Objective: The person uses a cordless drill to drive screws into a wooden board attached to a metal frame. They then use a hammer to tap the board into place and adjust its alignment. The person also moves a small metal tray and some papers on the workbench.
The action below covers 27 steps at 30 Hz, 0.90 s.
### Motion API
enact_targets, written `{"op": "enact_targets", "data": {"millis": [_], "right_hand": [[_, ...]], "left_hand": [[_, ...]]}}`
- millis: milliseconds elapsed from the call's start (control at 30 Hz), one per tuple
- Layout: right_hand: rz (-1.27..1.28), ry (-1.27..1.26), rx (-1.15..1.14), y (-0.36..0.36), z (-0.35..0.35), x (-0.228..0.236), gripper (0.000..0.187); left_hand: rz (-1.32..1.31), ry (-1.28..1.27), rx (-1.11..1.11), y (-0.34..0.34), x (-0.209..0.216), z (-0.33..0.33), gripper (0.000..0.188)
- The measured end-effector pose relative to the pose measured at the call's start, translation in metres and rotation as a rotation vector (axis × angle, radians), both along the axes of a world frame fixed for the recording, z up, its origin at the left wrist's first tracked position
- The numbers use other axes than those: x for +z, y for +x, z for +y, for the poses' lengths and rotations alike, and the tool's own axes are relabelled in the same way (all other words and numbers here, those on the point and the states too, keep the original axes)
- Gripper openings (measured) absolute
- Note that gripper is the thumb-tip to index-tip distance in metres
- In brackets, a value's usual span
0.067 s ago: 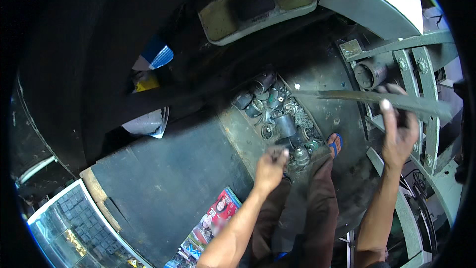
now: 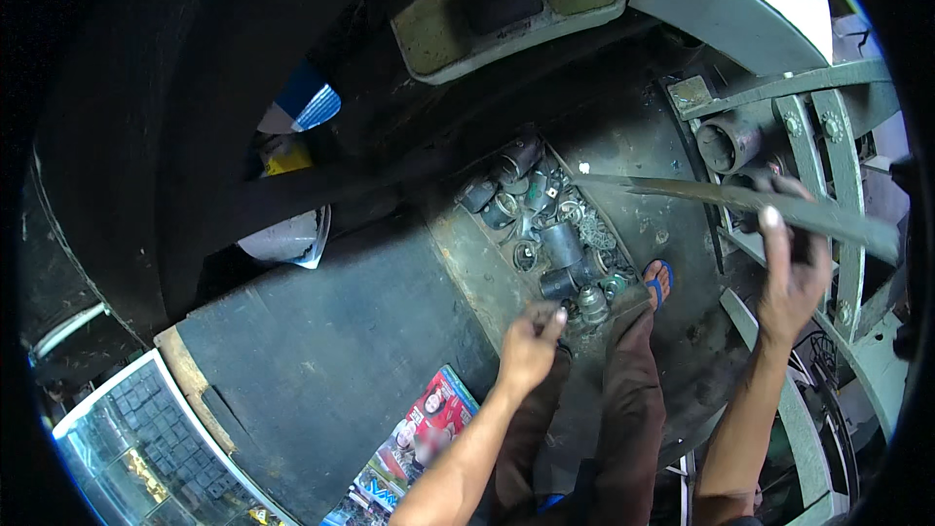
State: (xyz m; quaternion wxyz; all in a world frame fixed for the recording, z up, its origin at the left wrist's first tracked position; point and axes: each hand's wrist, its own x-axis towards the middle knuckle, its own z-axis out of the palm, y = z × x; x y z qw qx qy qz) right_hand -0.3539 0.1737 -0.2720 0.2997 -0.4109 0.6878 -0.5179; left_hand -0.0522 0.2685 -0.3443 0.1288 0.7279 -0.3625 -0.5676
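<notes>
My right hand (image 2: 794, 268) is closed around a long, flat, dark grey strip (image 2: 691, 191), its thumb lying along the near side. The strip's narrow end reaches left over the floor near the metal parts, and its wider end sticks out to the right past my fingers. I cannot tell what kind of tool it is. My left hand (image 2: 526, 351) is closed, thumb against curled fingers, just near a tray of used metal parts (image 2: 560, 245). Whatever it may hold is hidden. Cylinders, rings and a chain lie jumbled in that tray.
A dark board (image 2: 331, 331) with a colourful magazine (image 2: 429, 419) lies to the left, beside a glass-topped case (image 2: 156, 438). A metal frame (image 2: 847, 175) and a pipe piece (image 2: 726, 144) stand at the right. My foot in a blue sandal (image 2: 657, 282) is close to the parts.
My right hand has shifted slightly right and down, and the strip's wide end has tilted lower with it. My left hand has barely moved.
</notes>
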Motion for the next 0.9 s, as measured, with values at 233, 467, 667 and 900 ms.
{"op": "enact_targets", "data": {"millis": [233, 467, 667, 900], "right_hand": [[-0.085, -0.147, -0.208, 0.002, 0.083, 0.029, 0.040], [-0.225, -0.207, -0.349, -0.012, 0.146, 0.045, 0.043], [-0.430, -0.335, -0.358, -0.031, 0.155, 0.051, 0.046], [-0.722, -0.415, -0.131, -0.044, 0.101, 0.035, 0.035]], "left_hand": [[-0.519, -0.102, -0.300, 0.080, 0.040, 0.121, 0.040], [-0.498, -0.206, -0.646, 0.122, 0.038, 0.198, 0.052], [-0.464, -0.171, -0.688, 0.119, 0.026, 0.221, 0.057], [-0.453, -0.159, -0.672, 0.123, 0.020, 0.229, 0.053]]}}
